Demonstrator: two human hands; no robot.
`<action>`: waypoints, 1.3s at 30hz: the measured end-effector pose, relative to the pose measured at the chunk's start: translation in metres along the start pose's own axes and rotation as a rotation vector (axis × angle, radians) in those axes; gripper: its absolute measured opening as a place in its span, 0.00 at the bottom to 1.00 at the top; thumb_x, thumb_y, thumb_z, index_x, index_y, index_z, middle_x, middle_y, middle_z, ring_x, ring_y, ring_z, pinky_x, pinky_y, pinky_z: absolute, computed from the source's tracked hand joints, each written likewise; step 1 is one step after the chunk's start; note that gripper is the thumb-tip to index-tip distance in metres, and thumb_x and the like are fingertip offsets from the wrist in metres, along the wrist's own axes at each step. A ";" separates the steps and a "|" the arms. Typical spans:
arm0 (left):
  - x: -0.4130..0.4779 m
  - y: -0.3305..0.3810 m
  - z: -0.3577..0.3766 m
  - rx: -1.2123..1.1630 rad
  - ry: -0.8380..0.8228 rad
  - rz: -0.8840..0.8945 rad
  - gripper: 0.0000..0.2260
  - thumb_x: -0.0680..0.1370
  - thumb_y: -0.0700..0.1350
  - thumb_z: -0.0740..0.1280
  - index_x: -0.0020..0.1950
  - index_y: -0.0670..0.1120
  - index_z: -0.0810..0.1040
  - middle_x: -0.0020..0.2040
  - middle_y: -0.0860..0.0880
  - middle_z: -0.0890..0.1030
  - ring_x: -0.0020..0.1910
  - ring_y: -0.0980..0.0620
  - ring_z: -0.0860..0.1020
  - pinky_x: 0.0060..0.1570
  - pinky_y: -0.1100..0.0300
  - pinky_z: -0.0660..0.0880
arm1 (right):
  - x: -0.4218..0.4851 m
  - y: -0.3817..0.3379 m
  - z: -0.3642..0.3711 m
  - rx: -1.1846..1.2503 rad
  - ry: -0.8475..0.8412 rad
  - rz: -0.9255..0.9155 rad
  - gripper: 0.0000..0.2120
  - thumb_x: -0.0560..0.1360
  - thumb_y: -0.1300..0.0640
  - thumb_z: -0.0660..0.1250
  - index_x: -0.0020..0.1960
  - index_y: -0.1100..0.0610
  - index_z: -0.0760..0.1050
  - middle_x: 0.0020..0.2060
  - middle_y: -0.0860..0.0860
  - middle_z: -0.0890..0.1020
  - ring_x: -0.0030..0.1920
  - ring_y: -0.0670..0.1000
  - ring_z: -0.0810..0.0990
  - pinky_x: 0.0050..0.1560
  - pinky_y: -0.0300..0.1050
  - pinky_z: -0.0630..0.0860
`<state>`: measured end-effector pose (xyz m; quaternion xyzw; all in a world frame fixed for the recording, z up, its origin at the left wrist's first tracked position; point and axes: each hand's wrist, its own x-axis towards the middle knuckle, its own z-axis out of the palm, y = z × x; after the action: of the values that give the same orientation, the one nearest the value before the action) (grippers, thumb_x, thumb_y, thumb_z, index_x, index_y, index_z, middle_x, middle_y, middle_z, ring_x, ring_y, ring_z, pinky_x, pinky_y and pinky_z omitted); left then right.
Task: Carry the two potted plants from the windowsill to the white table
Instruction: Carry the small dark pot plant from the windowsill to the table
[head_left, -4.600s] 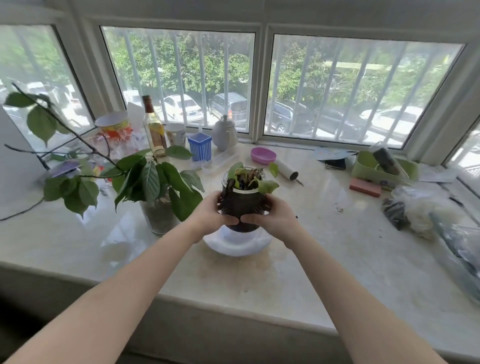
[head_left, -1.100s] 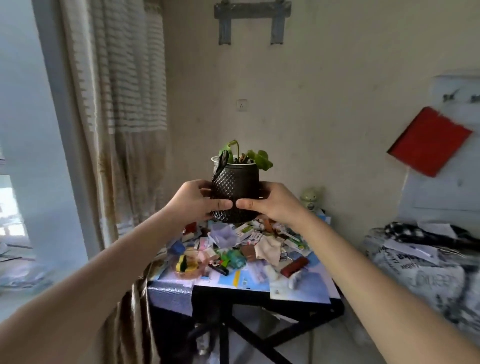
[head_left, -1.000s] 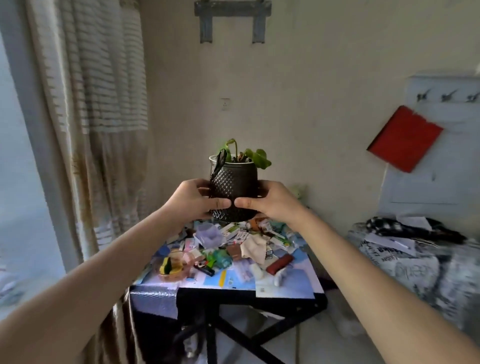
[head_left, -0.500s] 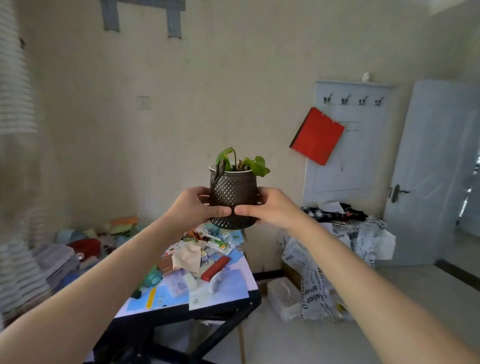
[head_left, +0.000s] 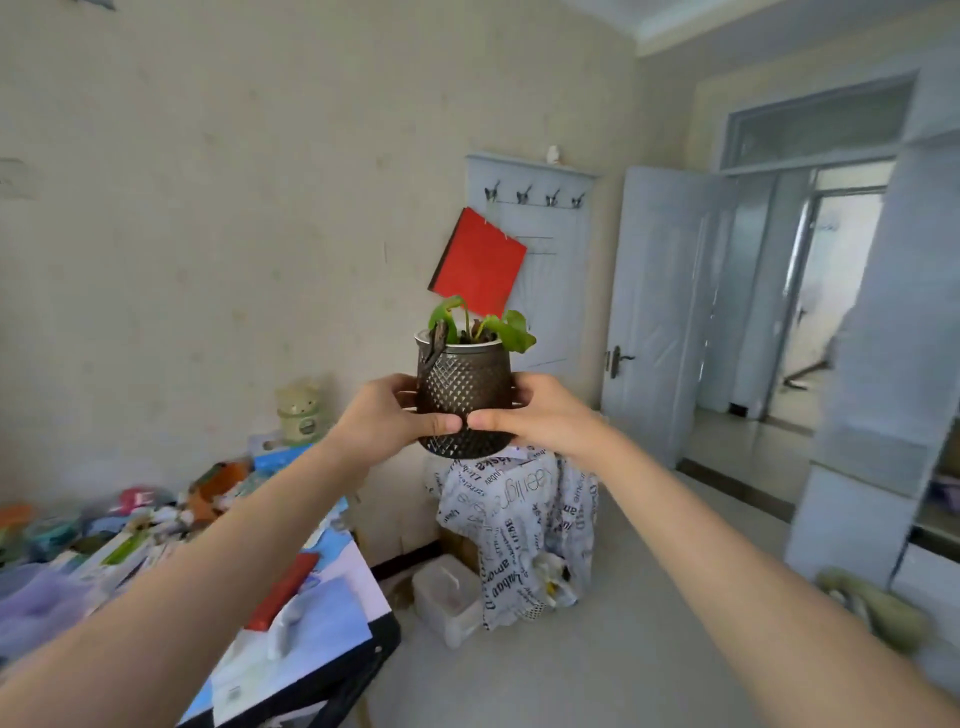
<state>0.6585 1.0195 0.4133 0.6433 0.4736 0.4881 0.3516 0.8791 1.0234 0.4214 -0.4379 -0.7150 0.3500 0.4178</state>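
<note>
A small potted plant (head_left: 464, 384) in a dark studded pot, with a few green leaves, is held upright in the air at chest height in the middle of the view. My left hand (head_left: 387, 423) grips its left side and my right hand (head_left: 537, 418) grips its right side, thumbs meeting across the front. The windowsill, the second plant and a white table are out of sight.
A black-framed table (head_left: 332, 670) cluttered with papers and small objects stands at the lower left. A pile draped in printed cloth (head_left: 519, 514) and a plastic box (head_left: 449, 597) sit by the wall ahead. An open door (head_left: 660, 312) and doorway lie to the right.
The view has swung right from the windowsill and curtain toward the door. The pot stays gripped in both hands in front of me; the cluttered table has slid to the lower left.
</note>
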 end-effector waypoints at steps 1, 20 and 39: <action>0.009 -0.002 0.007 -0.012 -0.021 0.005 0.37 0.54 0.51 0.83 0.59 0.42 0.77 0.55 0.45 0.83 0.53 0.49 0.83 0.55 0.46 0.80 | 0.002 0.005 -0.007 -0.009 0.020 0.015 0.33 0.64 0.48 0.82 0.65 0.57 0.78 0.57 0.51 0.85 0.56 0.51 0.85 0.60 0.57 0.81; 0.155 0.010 0.225 -0.209 -0.469 0.148 0.30 0.60 0.45 0.83 0.60 0.43 0.78 0.52 0.48 0.84 0.49 0.54 0.84 0.44 0.63 0.80 | -0.017 0.088 -0.186 -0.097 0.473 0.251 0.24 0.67 0.55 0.81 0.61 0.59 0.80 0.54 0.55 0.87 0.54 0.55 0.86 0.56 0.61 0.82; 0.296 0.066 0.508 -0.251 -0.627 0.189 0.32 0.64 0.42 0.80 0.66 0.39 0.74 0.60 0.45 0.81 0.58 0.48 0.80 0.58 0.50 0.78 | -0.002 0.206 -0.459 -0.186 0.599 0.305 0.36 0.63 0.46 0.82 0.67 0.54 0.75 0.58 0.47 0.83 0.57 0.49 0.83 0.51 0.46 0.84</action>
<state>1.1865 1.2863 0.4201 0.7545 0.2172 0.3514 0.5099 1.3628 1.1602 0.4288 -0.6592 -0.5158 0.1978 0.5102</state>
